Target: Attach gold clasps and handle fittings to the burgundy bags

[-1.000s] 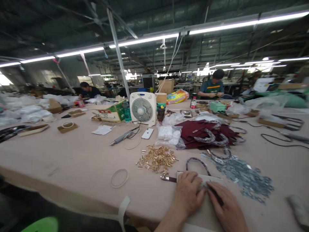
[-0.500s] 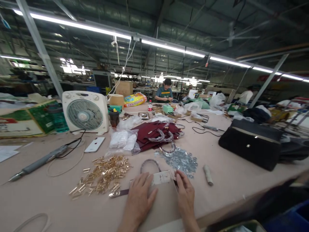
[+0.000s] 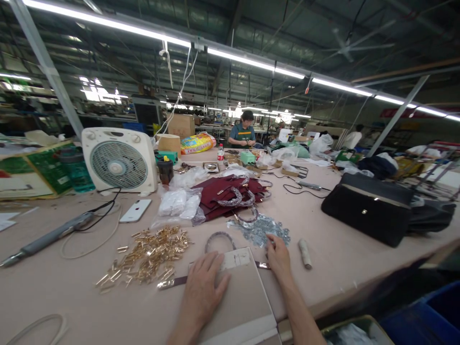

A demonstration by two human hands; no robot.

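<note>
My left hand (image 3: 203, 290) lies flat with fingers spread on a beige board (image 3: 244, 297) at the near table edge. A dark red strap (image 3: 176, 281) with metal ends runs under the board. My right hand (image 3: 277, 255) reaches past the board's right side to the edge of a pile of small silver metal pieces (image 3: 260, 231), fingertips pinched together there; what they hold is too small to make out. A heap of small gold metal parts (image 3: 151, 251) lies left of the board. A wrapped curved handle (image 3: 217, 237) sits just beyond the board.
Dark red bag pieces with wrapped handles (image 3: 230, 196) lie mid-table beside plastic bags (image 3: 178, 206). A white fan (image 3: 120, 163), phone (image 3: 135, 211) and grey corded tool (image 3: 46, 238) are at left. A black handbag (image 3: 370, 208) stands at right. A person (image 3: 242, 134) works at the far end.
The view swung right, bringing the black handbag into sight. My right hand left the board and moved forward to the silver pieces. My left hand stays flat on the board.
</note>
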